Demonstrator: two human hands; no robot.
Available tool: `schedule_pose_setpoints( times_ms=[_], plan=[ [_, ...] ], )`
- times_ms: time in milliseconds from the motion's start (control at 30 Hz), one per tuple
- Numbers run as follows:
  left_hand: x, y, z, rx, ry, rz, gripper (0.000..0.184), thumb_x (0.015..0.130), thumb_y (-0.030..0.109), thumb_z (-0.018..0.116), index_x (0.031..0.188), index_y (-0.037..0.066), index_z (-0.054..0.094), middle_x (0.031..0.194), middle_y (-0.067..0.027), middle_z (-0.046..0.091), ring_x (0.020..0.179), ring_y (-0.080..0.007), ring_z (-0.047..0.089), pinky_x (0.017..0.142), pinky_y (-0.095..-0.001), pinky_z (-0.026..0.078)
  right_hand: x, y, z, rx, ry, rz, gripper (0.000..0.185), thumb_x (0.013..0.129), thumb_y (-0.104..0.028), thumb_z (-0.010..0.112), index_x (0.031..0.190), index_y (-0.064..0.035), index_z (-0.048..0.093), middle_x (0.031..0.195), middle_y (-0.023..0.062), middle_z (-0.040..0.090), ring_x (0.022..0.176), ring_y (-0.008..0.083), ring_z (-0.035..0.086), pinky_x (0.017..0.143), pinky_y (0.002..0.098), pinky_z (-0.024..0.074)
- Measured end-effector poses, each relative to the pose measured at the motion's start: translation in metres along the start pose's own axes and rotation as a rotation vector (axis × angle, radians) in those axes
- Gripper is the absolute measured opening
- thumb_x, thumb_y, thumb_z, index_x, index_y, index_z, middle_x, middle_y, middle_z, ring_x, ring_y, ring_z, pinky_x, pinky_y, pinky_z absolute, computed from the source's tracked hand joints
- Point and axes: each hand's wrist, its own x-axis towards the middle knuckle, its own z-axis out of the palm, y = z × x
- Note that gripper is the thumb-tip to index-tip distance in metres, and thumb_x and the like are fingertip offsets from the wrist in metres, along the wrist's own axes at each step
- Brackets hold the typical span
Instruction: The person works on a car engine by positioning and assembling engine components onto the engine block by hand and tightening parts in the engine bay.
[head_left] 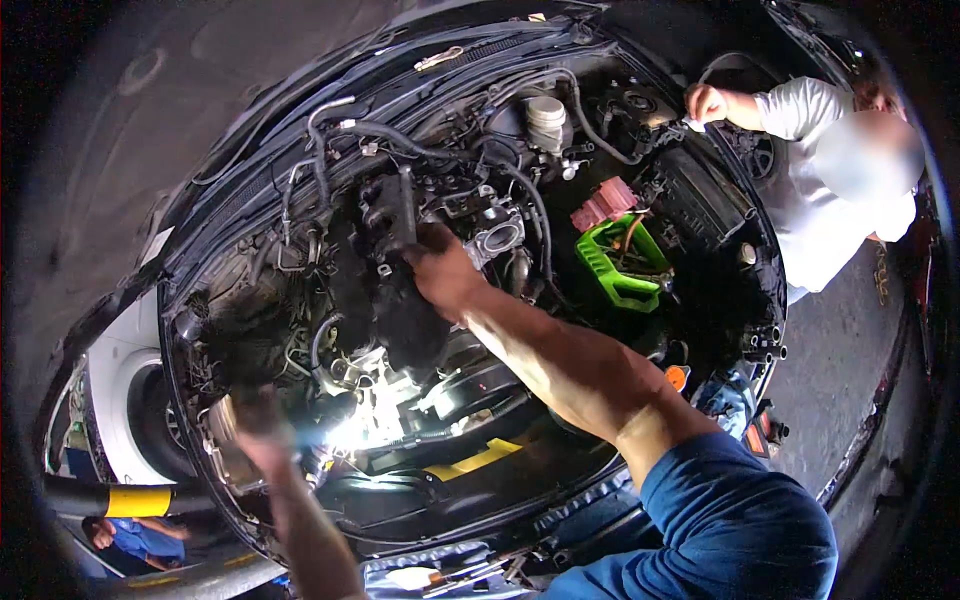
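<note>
Over the middle of an open engine bay, my right hand [440, 270] is closed on a dark part on top of the engine [385, 215], just left of a round silver throttle opening [497, 238]. The fingers are partly in shadow. My left hand [262, 432] is low at the left side of the bay, smeared by motion, near a metallic box-like part [230, 450]. What it holds, if anything, cannot be made out. A bright light [365, 425] glares between the hands at the front of the engine.
A green tray [625, 275] and a pink part [603, 204] sit right of the engine. A person in a white shirt [830, 190] stands at the right fender. Tools [470, 578] lie along the front edge. Another person in blue [145, 538] is at lower left.
</note>
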Motion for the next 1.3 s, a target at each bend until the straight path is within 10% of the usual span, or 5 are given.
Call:
schedule_pose_setpoints(
  times_ms=[233, 333, 633, 1000, 1300],
  plan=[
    [-0.083, 0.275, 0.029, -0.680, -0.294, -0.004, 0.028, 0.084, 0.007, 0.062, 0.112, 0.007, 0.062, 0.102, -0.0099, 0.067, 0.099, -0.0257, 0.063, 0.095, -0.0379, 0.048, -0.076, 0.036, -0.036, 0.292, 0.086, 0.035, 0.018, 0.089, -0.003, 0.058, 0.107, -0.0021, 0.055, 0.097, 0.0074, 0.063, 0.089, 0.0171, 0.060, 0.081, 0.0307, 0.0461],
    [-0.101, 0.251, 0.044, -0.657, -0.374, 0.144, 0.028, 0.077, 0.001, 0.064, 0.103, 0.009, 0.067, 0.102, -0.0102, 0.066, 0.096, -0.0294, 0.063, 0.090, -0.0381, 0.050, -0.091, 0.033, -0.088, 0.252, -0.108, 0.192, 0.050, 0.092, -0.007, 0.058, 0.138, -0.0038, 0.039, 0.123, 0.0178, 0.059, 0.109, 0.0212, 0.058, 0.094, 0.0311, 0.0452],
    [-0.085, 0.311, -0.063, -0.073, -0.289, 0.539, 0.045, 0.057, -0.003, 0.070, 0.099, 0.013, 0.071, 0.110, -0.0116, 0.059, 0.102, -0.0328, 0.054, 0.094, -0.0419, 0.040, -0.146, -0.002, -0.128, 0.463, -0.156, 0.461, 0.011, 0.084, -0.001, 0.065, 0.091, -0.0052, 0.058, 0.076, 0.0047, 0.062, 0.058, 0.0130, 0.057, 0.044, 0.0266, 0.0422],
    [-0.140, 0.373, -0.010, -0.137, -0.516, 0.336, 0.077, 0.084, 0.018, 0.064, 0.148, 0.005, 0.023, 0.129, -0.0261, 0.049, 0.119, -0.0437, 0.048, 0.099, -0.0464, 0.041, -0.181, 0.044, -0.150, 0.234, -0.320, 0.307, 0.023, 0.088, -0.003, 0.057, 0.110, -0.0023, 0.062, 0.094, 0.0117, 0.067, 0.086, 0.0177, 0.063, 0.075, 0.0322, 0.0514],
    [-0.067, 0.279, 0.076, 0.016, -0.209, 0.289, 0.043, 0.093, 0.029, 0.053, 0.129, 0.006, 0.049, 0.102, -0.0235, 0.065, 0.094, -0.0427, 0.063, 0.080, -0.0506, 0.051, -0.177, -0.089, -0.266, -0.708, -0.114, 0.013, 0.032, 0.085, -0.021, 0.070, 0.111, -0.0038, 0.063, 0.103, 0.0177, 0.067, 0.098, 0.0330, 0.065, 0.086, 0.0385, 0.0524]
  ],
)
